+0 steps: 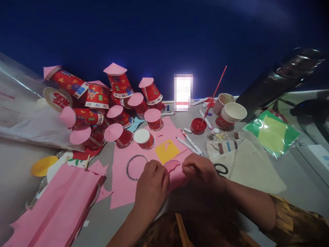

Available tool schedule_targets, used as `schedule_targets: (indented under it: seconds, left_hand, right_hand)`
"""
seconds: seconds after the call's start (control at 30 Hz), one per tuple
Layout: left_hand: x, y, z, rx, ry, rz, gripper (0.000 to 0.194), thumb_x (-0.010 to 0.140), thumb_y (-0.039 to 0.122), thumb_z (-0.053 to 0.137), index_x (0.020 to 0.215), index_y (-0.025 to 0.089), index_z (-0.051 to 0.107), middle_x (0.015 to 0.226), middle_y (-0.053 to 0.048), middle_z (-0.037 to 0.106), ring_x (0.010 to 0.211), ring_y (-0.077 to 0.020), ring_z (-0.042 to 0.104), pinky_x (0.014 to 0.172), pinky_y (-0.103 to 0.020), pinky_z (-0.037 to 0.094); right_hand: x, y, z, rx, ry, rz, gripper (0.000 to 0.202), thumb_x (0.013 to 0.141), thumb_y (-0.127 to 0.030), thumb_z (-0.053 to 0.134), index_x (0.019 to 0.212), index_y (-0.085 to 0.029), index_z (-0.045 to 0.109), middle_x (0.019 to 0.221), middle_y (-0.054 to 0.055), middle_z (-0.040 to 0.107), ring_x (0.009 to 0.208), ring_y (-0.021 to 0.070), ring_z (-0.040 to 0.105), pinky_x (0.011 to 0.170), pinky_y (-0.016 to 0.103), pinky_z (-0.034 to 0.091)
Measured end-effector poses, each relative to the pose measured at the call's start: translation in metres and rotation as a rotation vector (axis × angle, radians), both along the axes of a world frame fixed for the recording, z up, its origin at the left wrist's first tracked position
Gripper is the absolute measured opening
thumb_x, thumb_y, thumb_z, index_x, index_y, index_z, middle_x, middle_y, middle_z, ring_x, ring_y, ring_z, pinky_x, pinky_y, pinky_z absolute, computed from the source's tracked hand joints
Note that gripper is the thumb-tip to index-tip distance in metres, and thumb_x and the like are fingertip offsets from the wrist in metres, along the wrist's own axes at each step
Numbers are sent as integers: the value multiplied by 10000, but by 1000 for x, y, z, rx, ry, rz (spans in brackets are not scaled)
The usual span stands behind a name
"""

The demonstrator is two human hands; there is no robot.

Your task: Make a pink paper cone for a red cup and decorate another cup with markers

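Observation:
Between my two hands is a piece of pink paper (177, 176), its upper edge curled and bent. My left hand (153, 178) is closed on the paper's left side. On the other side, my right hand (203, 173) pinches the paper with thumb and fingers. Under and beyond the hands lies a larger pink sheet (120, 195). A grey ring (128, 171) rests on it beside my left hand, with a yellow paper square (163, 151) farther off. Black scissor handles (226, 168) show just right of my right hand.
Red paper cups with pink cone tops (119, 82) crowd the back left. A topless cup (144, 136) stands in front. Markers (190, 140), a red paint dish (196, 127) with a brush, stacked cups (231, 115) and a cloth pouch (254, 168) lie right. Pink paper (59, 202) sits left.

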State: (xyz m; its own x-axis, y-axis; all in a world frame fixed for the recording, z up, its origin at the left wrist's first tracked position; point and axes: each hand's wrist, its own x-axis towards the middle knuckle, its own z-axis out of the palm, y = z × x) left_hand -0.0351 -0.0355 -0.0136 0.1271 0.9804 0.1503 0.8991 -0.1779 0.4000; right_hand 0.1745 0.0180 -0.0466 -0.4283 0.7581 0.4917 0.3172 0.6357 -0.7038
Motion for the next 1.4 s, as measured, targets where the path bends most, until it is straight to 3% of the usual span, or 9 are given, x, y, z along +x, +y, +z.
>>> schedule_targets:
  seconds: [0.1, 0.2, 0.3, 0.4, 0.53, 0.63, 0.83, 1.1, 1.4]
  left_hand:
    - [-1, 3, 0, 238, -13, -66, 133, 962, 116, 562, 862, 189, 611, 1078, -134, 622, 1006, -277, 603, 828, -437, 575]
    - [-2, 7, 2, 373, 4, -137, 131, 944, 76, 584, 872, 183, 611, 1183, -168, 611, 1131, -316, 588, 928, -507, 572]
    - [-1, 12, 5, 431, -25, -226, 146, 910, 31, 606, 884, 175, 609, 1209, -175, 633, 1220, -341, 582, 1002, -538, 555]
    - [-1, 17, 6, 426, -52, -298, 158, 910, 16, 593, 909, 174, 596, 1243, -178, 670, 1259, -337, 589, 1044, -528, 535]
    - [0, 20, 3, 339, -131, -327, 153, 943, 56, 543, 961, 204, 571, 1041, -97, 740, 1024, -259, 677, 888, -420, 556]
    - [7, 19, -1, 155, -279, -225, 147, 933, 93, 521, 889, 234, 528, 873, -33, 711, 821, -207, 666, 735, -345, 521]
    - [23, 20, -8, -142, -617, 11, 212, 864, 236, 630, 1028, 245, 496, 933, -4, 656, 826, -180, 671, 746, -309, 520]
    - [33, 21, -14, -202, -579, -12, 256, 820, 197, 563, 1047, 253, 458, 968, -6, 629, 814, -187, 629, 760, -330, 486]
    - [37, 22, -16, -201, -554, -19, 232, 840, 200, 575, 1036, 249, 460, 880, 32, 615, 753, -168, 586, 716, -303, 453]
  right_hand:
    - [1, 1, 0, -1, 47, -23, 204, 1053, -339, 504, 1173, -222, 620, 1039, 108, 719, 950, 257, 665, 849, 404, 537]
    - [6, 3, 3, -157, 118, -30, 249, 1031, -274, 483, 1256, -237, 582, 1129, 103, 664, 984, 247, 653, 842, 396, 561]
    - [11, 6, 7, -255, 161, -18, 357, 958, -223, 550, 1313, -250, 554, 1206, 97, 626, 973, 223, 649, 819, 361, 580]
    - [10, 7, 7, -214, 123, 58, 564, 844, -182, 607, 1397, -250, 512, 1311, 118, 611, 1130, 265, 636, 941, 417, 578]
    - [3, 6, 2, -146, 44, 9, 600, 753, -83, 587, 1328, -248, 540, 1145, 86, 677, 1033, 251, 667, 913, 415, 572]
    - [1, 5, 0, -149, 48, 22, 535, 774, -70, 565, 1283, -232, 549, 996, 50, 685, 876, 208, 669, 814, 360, 566]
    - [0, 2, -3, -256, 85, 31, 402, 831, -111, 584, 1217, -218, 560, 923, 23, 680, 804, 177, 659, 767, 313, 549]
    - [-1, 2, -3, -266, -106, 20, 454, 797, -176, 628, 1249, -198, 594, 1160, 106, 727, 1012, 268, 687, 920, 409, 538]
    - [-2, 7, -5, -264, -153, -1, 484, 731, -69, 571, 1193, -202, 628, 1090, 63, 746, 924, 230, 677, 859, 358, 537]
